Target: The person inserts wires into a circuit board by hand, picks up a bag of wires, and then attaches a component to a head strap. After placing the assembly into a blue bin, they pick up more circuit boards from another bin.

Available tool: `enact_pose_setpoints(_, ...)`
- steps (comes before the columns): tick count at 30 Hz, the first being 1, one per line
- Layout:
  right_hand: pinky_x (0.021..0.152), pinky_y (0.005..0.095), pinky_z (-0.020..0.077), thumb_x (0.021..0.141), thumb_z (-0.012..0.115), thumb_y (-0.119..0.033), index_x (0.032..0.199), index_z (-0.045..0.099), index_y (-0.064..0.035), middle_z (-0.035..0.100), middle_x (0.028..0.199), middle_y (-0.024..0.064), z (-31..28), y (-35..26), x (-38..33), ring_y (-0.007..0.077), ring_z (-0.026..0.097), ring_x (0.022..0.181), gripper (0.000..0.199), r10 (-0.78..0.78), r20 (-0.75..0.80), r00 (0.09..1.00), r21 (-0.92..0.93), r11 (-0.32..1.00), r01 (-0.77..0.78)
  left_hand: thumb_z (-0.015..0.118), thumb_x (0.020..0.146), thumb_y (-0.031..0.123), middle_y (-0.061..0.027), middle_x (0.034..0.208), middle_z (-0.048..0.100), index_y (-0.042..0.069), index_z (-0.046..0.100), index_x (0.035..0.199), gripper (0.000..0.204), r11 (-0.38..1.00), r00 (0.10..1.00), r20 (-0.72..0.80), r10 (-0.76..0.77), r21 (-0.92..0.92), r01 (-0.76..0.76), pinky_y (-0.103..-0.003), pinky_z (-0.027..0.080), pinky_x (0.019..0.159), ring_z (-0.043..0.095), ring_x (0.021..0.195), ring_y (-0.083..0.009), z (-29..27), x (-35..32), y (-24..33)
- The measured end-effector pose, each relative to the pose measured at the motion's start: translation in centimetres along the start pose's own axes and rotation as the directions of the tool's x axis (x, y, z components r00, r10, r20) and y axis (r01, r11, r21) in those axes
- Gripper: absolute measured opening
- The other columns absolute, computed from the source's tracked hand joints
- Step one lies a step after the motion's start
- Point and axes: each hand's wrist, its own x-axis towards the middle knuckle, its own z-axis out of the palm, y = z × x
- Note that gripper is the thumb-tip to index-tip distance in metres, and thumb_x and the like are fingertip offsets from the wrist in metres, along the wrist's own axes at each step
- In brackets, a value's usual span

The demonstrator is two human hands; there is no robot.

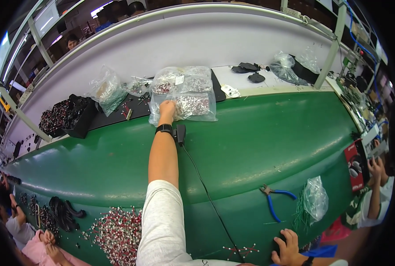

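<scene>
My left hand (pixel 167 111) stretches to the far side of the table, its fingers closed at the near left edge of a clear plastic bag (pixel 196 98). That bag holds smaller packs of red, white and silvery small parts. On the left wrist sit a black strap and a small black box with a cable (pixel 202 177) running back toward me. At the lower right my right hand (pixel 288 248) rests by the near table edge, fingers spread, with nothing visible in it. Beyond it lie blue-handled cutting pliers (pixel 275 199) and a clear bag (pixel 316 200) beside thin green strands.
A heap of small red and silvery parts (pixel 117 235) lies near left, beside black coiled cables (pixel 64 214). Black bins (pixel 80 117) of dark parts stand far left. A green belt (pixel 259 142) crosses the middle. Co-workers' hands (pixel 50 248) show at both sides.
</scene>
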Motion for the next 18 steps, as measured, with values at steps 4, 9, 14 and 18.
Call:
enact_pose_setpoints(4,0.104,0.0554,0.0298,0.074,0.060,-0.021,0.124,0.049,0.0003,0.039,0.133,0.0280,0.0,0.1,-0.2,0.0466,0.036,0.123,0.055,0.002,-0.001,1.000,0.004,1.000,-0.002,0.061,0.085,0.016,-0.0066,0.070,0.058,0.001,0.063,0.085,0.015,0.996,0.989,-0.149,-0.024,0.084,0.037,-0.036,0.040,0.050,0.052,0.058,-0.0175,0.4,0.0,-0.3)
enact_pose_setpoints(9,0.104,0.0553,0.0293,0.074,0.060,-0.021,0.124,0.049,0.0002,0.039,0.134,0.0276,0.0,0.2,-0.1,0.0462,0.036,0.124,0.055,0.010,-0.001,1.000,0.006,1.000,-0.010,0.057,0.083,0.011,-0.0182,0.091,0.064,-0.006,0.062,0.097,0.022,0.980,0.953,-0.299,-0.043,0.173,0.098,-0.043,0.048,0.064,0.063,0.079,-0.0312,1.1,-1.1,0.6)
enact_pose_setpoints(14,0.092,0.0546,0.0382,0.063,0.063,-0.027,0.108,0.056,-0.0039,0.045,0.117,0.0242,0.5,1.1,0.1,0.0433,0.045,0.110,0.050,-0.094,-0.095,0.991,-0.019,0.996,0.092,0.057,0.078,0.009,-0.0291,0.103,0.063,-0.010,0.062,0.090,0.022,0.972,0.865,-0.501,0.003,0.204,0.115,-0.045,0.048,0.084,0.061,0.099,-0.0427,0.7,-1.6,2.9)
enact_pose_setpoints(18,0.092,0.0538,0.0385,0.063,0.064,-0.027,0.108,0.057,-0.0052,0.046,0.118,0.0235,0.6,1.2,0.0,0.0423,0.046,0.110,0.050,-0.101,-0.095,0.990,-0.052,0.994,0.096,0.057,0.079,0.008,-0.0317,0.112,0.058,-0.012,0.052,0.105,0.033,0.990,0.845,-0.535,-0.011,0.113,0.084,-0.046,0.046,0.090,0.058,0.104,-0.0437,0.6,-2.7,4.6)
